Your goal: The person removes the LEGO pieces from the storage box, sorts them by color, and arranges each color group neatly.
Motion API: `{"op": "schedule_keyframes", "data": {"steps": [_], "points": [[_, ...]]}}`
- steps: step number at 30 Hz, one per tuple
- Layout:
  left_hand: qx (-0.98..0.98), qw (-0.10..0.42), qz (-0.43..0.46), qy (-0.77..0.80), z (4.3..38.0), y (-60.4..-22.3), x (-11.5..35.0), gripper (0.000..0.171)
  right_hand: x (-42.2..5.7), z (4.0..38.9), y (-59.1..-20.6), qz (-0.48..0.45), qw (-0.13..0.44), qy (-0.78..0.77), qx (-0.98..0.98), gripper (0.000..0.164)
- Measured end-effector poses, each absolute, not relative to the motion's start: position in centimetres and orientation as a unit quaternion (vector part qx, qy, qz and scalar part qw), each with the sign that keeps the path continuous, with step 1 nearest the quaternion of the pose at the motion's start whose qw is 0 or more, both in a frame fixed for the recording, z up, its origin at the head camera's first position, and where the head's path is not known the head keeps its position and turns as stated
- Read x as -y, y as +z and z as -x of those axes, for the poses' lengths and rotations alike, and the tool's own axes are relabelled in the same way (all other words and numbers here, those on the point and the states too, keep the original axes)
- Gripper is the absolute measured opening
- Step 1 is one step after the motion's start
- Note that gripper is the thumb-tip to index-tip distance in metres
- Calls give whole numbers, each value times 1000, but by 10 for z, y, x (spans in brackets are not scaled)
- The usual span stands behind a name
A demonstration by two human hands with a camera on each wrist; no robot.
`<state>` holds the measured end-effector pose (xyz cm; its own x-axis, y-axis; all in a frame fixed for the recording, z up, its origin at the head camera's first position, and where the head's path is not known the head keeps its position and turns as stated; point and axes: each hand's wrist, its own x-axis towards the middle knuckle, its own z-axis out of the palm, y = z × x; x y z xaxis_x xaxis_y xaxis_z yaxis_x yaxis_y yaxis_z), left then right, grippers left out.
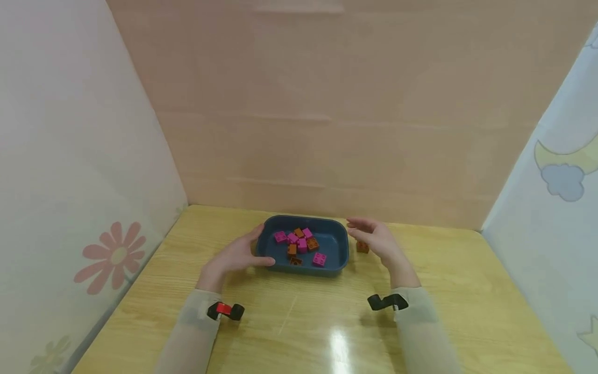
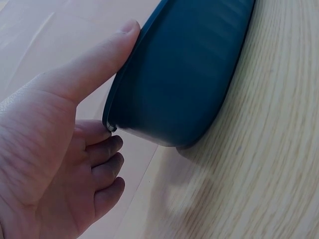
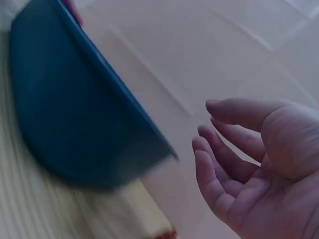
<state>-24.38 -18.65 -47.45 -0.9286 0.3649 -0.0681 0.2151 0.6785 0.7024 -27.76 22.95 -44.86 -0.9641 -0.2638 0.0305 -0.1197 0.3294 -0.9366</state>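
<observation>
A dark blue plastic tray (image 1: 334,246) stands on the table, with pink building bricks (image 1: 320,259) and brown-orange building bricks (image 1: 312,243) lying loose inside. My left hand (image 1: 238,254) grips the tray's left end; in the left wrist view the thumb lies along its rim and the fingers curl near its corner. To the right of the tray my right hand (image 1: 376,239) hovers with loosely bent fingers, holding nothing. Just beneath it on the table is one brown-orange brick (image 1: 362,247), whose edge alone shows in the right wrist view. The right fingers are apart from the tray wall (image 3: 75,99).
The wooden table (image 1: 299,317) reaches back to a plain beige backdrop (image 1: 327,130). A flower-printed panel (image 1: 56,156) stands at the left, and another panel with a moon and cloud (image 1: 562,182) at the right. Both wrists carry black camera mounts (image 1: 388,302).
</observation>
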Motion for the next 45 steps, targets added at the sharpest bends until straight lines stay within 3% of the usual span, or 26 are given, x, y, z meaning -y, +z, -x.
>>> {"op": "schedule_keyframes", "data": {"steps": [9, 17, 26, 45], "points": [[-911, 99, -155, 369, 243, -473, 186, 124, -139, 280, -449, 250, 143, -529, -798, 43], [-917, 99, -147, 358, 241, -474, 185, 121, -116, 286, -467, 300, 202, -471, -805, 27], [-915, 100, -143, 364, 240, -473, 185, 121, -112, 287, -473, 281, 173, -443, -834, 14], [-909, 106, -136, 378, 239, -470, 184, 119, -108, 281, -469, 271, 117, -395, -870, 16]]}}
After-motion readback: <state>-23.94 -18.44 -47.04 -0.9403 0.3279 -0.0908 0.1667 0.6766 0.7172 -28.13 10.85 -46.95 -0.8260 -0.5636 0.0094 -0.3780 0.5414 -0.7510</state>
